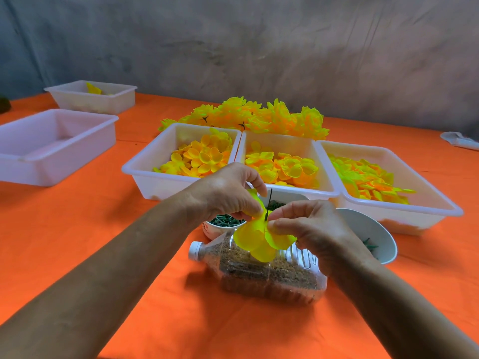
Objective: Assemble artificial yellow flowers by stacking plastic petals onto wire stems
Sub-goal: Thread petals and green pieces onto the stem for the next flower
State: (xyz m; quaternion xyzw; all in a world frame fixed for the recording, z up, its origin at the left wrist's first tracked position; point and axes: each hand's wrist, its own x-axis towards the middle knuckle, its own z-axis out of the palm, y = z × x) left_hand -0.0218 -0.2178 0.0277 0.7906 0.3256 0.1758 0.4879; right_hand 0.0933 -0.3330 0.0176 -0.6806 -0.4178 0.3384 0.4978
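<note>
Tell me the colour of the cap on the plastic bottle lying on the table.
White; the plastic bottle's cap shows in the head view.

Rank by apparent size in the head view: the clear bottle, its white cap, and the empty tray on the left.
1. Empty tray, though it lies farther from the camera.
2. Clear bottle.
3. White cap, plainly smallest.

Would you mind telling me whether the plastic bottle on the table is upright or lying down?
Lying down. The bottle rests on its side on the orange tablecloth, white cap pointing left.

Two bare forearms, left hand [228, 193] and right hand [311, 226], sleeveless, ringless.
</note>
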